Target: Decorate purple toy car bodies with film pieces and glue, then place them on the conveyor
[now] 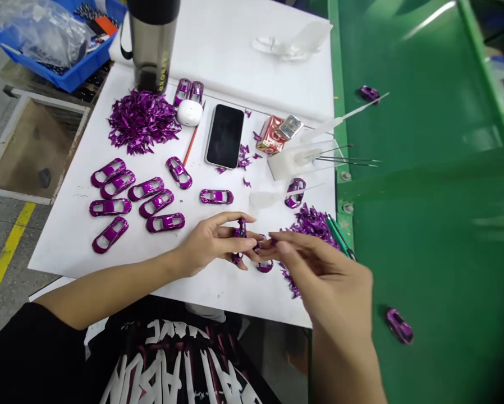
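My left hand point(205, 245) is closed around a purple toy car body point(240, 231), which stands on its side between thumb and fingers. Close to its right, my right hand point(338, 283) has thumb and forefinger pinched together; what they hold, if anything, is too small and covered to make out. Under the hands another purple car shell point(265, 267) lies on the white paper, partly hidden. Beside my right hand is a pile of small purple parts point(313, 224). Just beyond my left hand rests a single purple car shell point(216, 196).
Several car shells point(110, 207) lie at left, below a larger purple parts heap point(145, 120). Further back stand a bottle point(154, 50), a phone point(225, 136), a white case point(189, 113) and a red box point(270, 134). A white holder point(283, 164) carries thin rods. At right runs a green surface point(424, 235).
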The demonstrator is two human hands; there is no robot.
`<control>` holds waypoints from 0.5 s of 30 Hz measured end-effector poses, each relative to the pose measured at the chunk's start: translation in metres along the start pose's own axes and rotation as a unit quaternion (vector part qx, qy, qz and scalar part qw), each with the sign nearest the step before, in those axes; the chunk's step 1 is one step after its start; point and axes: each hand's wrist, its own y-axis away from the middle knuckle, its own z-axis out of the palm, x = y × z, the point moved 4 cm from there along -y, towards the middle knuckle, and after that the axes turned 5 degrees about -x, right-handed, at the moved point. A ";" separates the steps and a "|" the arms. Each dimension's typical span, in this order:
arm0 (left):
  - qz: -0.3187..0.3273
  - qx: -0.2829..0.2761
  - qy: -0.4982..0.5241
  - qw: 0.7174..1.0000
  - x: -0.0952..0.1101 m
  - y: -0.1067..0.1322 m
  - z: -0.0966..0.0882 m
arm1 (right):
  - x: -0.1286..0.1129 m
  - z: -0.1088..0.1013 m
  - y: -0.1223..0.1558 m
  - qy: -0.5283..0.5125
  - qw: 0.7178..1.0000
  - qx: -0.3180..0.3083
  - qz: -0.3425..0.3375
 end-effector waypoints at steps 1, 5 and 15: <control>-0.005 -0.008 -0.007 1.000 -0.001 0.000 0.001 | 0.009 0.000 0.007 -0.013 1.000 -0.001 0.016; -0.010 -0.024 -0.061 0.998 -0.003 0.002 0.005 | 0.025 -0.001 0.027 0.057 0.998 0.018 -0.001; 0.053 0.067 -0.188 0.978 -0.002 0.007 0.006 | 0.012 0.001 0.026 0.206 0.967 0.065 -0.138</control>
